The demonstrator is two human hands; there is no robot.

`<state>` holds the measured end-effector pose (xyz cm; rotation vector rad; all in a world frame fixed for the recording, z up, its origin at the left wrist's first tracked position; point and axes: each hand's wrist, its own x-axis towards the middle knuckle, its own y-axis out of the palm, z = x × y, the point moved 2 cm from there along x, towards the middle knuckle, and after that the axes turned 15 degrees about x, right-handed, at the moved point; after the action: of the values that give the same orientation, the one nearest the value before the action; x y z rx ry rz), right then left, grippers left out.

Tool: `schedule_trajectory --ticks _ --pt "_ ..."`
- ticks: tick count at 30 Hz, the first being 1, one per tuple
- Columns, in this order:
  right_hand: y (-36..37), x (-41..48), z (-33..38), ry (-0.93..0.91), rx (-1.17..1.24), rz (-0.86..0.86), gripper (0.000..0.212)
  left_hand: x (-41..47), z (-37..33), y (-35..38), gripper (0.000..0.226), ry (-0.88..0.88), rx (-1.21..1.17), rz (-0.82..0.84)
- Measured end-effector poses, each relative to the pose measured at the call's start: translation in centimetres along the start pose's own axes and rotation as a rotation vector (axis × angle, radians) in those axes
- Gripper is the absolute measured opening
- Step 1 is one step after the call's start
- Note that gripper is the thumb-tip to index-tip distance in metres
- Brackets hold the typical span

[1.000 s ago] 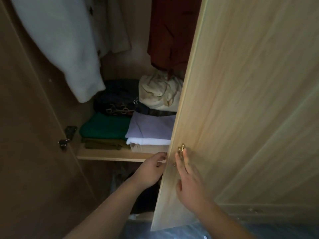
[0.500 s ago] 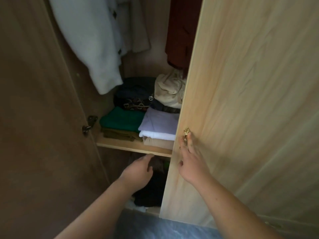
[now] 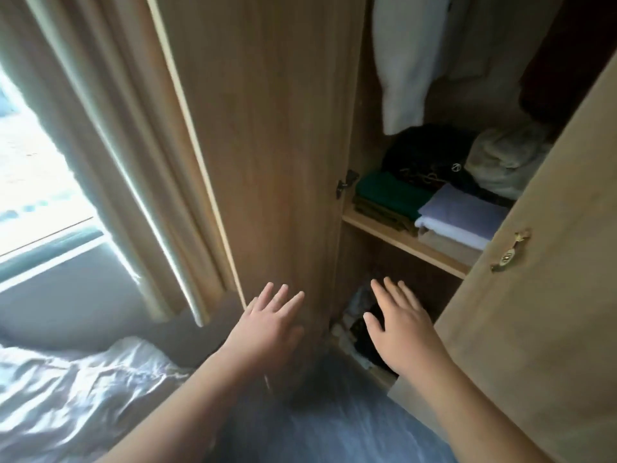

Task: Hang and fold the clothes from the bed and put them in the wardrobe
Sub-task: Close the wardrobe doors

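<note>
The wardrobe stands open in front of me, its left door [image 3: 267, 145] swung out and its right door [image 3: 534, 295] partly open with a brass handle [image 3: 509, 252]. On the shelf [image 3: 394, 238] lie folded clothes: a green stack [image 3: 387, 192], a lilac and white stack [image 3: 460, 218], and dark and cream items behind. A white garment [image 3: 407, 61] hangs above. My left hand [image 3: 270, 325] is spread with straight fingers before the left door's lower edge. My right hand [image 3: 400, 329] is spread in front of the lower compartment. Both hands hold nothing.
A bed with rumpled white bedding [image 3: 66, 396] lies at the lower left. Beige curtains [image 3: 117, 128] hang beside a bright window [image 3: 30, 178]. Dark items [image 3: 360, 329] sit in the wardrobe's bottom compartment. The floor [image 3: 334, 429] below is grey-blue.
The view has swung left, bringing the bed and window into sight. My right hand has come off the right door near its handle. Both hands now hover spread and apart.
</note>
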<state>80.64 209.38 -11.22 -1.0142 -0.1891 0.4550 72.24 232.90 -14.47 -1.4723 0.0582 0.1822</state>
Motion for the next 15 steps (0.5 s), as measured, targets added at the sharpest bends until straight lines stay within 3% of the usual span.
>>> schedule_trajectory --ticks 7,11,15 --pt "3.7 0.9 12.1 -0.144 0.041 0.031 0.062 -5.1 12.8 0.0 0.072 -0.19 -0.184 -0.134" --pt "4.9 2.1 18.6 -0.177 0.043 0.003 0.062 -3.9 16.8 -3.4 0.077 -0.251 -0.565 -0.236" --pt "5.5 2.6 23.7 -0.167 0.062 -0.088 0.062 -1.3 18.3 -6.3 0.071 -0.177 -0.849 -0.182"
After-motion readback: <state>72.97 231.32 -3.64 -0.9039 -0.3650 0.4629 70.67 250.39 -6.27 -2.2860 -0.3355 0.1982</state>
